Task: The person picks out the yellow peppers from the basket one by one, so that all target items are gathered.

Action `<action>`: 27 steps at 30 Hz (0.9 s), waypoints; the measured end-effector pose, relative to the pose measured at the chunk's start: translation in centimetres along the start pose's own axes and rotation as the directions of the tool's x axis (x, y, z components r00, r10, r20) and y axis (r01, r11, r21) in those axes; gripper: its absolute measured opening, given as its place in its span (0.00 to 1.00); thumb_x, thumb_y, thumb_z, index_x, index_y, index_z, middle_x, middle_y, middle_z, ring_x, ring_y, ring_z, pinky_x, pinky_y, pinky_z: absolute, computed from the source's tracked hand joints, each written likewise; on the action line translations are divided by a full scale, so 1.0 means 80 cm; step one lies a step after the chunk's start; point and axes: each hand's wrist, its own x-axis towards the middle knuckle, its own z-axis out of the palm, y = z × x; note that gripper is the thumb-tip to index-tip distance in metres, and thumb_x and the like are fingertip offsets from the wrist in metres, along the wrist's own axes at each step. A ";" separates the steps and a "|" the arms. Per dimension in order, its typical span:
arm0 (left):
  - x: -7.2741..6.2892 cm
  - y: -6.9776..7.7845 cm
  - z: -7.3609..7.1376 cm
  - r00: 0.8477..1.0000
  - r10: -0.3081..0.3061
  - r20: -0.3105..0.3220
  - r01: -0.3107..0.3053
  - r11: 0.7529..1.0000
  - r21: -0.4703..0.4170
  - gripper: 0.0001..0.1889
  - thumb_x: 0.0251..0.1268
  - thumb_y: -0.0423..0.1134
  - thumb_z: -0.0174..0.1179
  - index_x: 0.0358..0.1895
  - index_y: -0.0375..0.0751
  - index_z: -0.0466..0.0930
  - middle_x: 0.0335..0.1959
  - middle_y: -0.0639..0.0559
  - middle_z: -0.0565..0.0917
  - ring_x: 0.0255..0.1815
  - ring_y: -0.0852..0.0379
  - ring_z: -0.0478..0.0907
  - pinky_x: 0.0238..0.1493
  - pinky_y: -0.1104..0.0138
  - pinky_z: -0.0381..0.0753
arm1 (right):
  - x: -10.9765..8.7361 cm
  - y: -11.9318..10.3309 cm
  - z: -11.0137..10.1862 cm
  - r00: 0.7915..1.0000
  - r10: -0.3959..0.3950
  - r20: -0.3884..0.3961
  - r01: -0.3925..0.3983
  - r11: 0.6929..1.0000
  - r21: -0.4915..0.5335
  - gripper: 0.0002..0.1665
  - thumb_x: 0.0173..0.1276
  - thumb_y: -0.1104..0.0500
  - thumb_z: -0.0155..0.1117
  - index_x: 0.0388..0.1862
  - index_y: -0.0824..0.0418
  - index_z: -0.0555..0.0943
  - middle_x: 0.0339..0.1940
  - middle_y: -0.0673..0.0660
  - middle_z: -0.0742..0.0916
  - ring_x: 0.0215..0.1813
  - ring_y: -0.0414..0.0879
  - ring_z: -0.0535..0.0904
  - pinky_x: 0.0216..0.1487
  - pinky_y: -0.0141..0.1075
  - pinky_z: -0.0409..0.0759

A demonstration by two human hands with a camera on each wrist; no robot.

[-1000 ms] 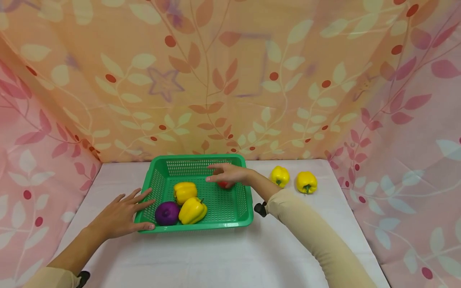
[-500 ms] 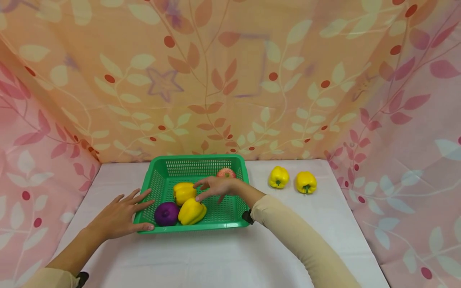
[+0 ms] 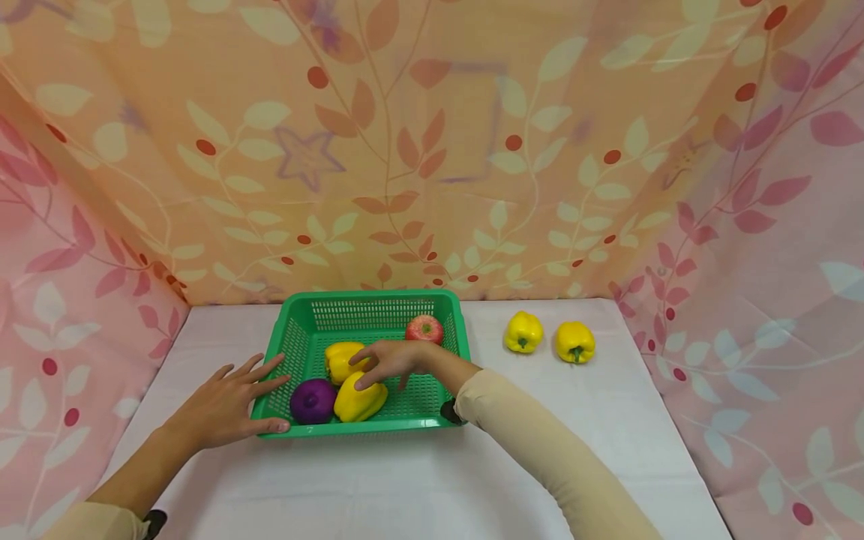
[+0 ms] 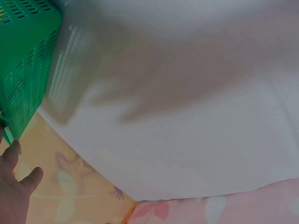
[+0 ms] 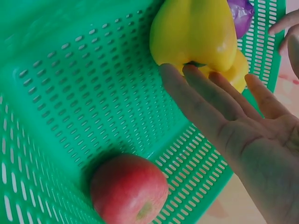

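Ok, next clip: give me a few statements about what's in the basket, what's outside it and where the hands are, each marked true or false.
1. The red apple lies inside the green basket. True.
2. Three yellow peppers lie outside the basket. False: two do, a left pepper and a right pepper.
3. The left hand is at the basket's left end. True.
4. The right hand is gripping the apple. False: the apple lies apart from it, and its fingers extend toward the peppers inside the basket.
5. The purple vegetable sits in the basket's near left corner. True.
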 end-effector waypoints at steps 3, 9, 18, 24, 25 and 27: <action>0.000 -0.001 0.002 1.000 0.001 -0.002 -0.001 1.000 0.004 0.43 0.54 0.77 0.56 0.64 0.49 0.80 0.74 0.42 0.68 0.72 0.30 0.61 0.62 0.29 0.62 | 0.003 -0.002 0.001 1.000 0.010 0.006 -0.010 1.000 -0.001 0.40 0.69 0.48 0.67 0.76 0.53 0.66 0.73 0.59 0.73 0.67 0.56 0.75 0.52 0.62 0.80; 0.000 -0.003 0.004 1.000 0.005 -0.004 -0.005 1.000 0.010 0.43 0.54 0.77 0.57 0.64 0.49 0.80 0.74 0.42 0.68 0.72 0.30 0.61 0.62 0.29 0.62 | 0.006 -0.003 0.001 0.999 0.042 -0.011 -0.042 0.999 -0.007 0.39 0.70 0.50 0.67 0.77 0.53 0.65 0.75 0.59 0.71 0.70 0.55 0.71 0.52 0.62 0.80; 0.000 -0.002 0.003 1.000 0.003 -0.005 -0.003 1.000 0.003 0.43 0.54 0.76 0.57 0.64 0.49 0.80 0.74 0.42 0.68 0.72 0.30 0.62 0.62 0.29 0.62 | 0.016 0.005 0.000 0.999 0.052 -0.013 -0.053 0.998 -0.044 0.35 0.70 0.52 0.67 0.74 0.52 0.69 0.76 0.57 0.69 0.70 0.58 0.69 0.50 0.62 0.81; 0.000 -0.004 0.004 1.000 -0.001 0.003 0.001 1.000 0.003 0.43 0.54 0.77 0.56 0.64 0.49 0.80 0.74 0.42 0.67 0.72 0.30 0.61 0.62 0.29 0.62 | 0.024 0.003 0.004 1.000 0.026 0.014 -0.024 0.991 -0.129 0.31 0.70 0.55 0.66 0.72 0.53 0.72 0.71 0.55 0.72 0.64 0.55 0.71 0.47 0.60 0.84; 0.000 -0.004 0.004 1.000 -0.001 0.004 0.001 1.000 0.002 0.43 0.54 0.77 0.56 0.64 0.49 0.80 0.74 0.42 0.67 0.72 0.30 0.61 0.62 0.29 0.62 | 0.025 0.002 0.005 0.999 0.028 0.018 -0.025 0.990 -0.139 0.31 0.71 0.56 0.65 0.72 0.53 0.72 0.70 0.55 0.72 0.63 0.54 0.71 0.46 0.59 0.84; 0.000 -0.004 0.004 1.000 -0.002 0.004 0.002 1.000 0.001 0.43 0.54 0.77 0.56 0.64 0.49 0.80 0.74 0.42 0.67 0.72 0.30 0.62 0.62 0.29 0.62 | 0.027 0.000 0.007 0.999 0.033 0.022 -0.029 0.989 -0.143 0.31 0.71 0.57 0.65 0.72 0.53 0.71 0.70 0.54 0.72 0.62 0.54 0.71 0.47 0.59 0.84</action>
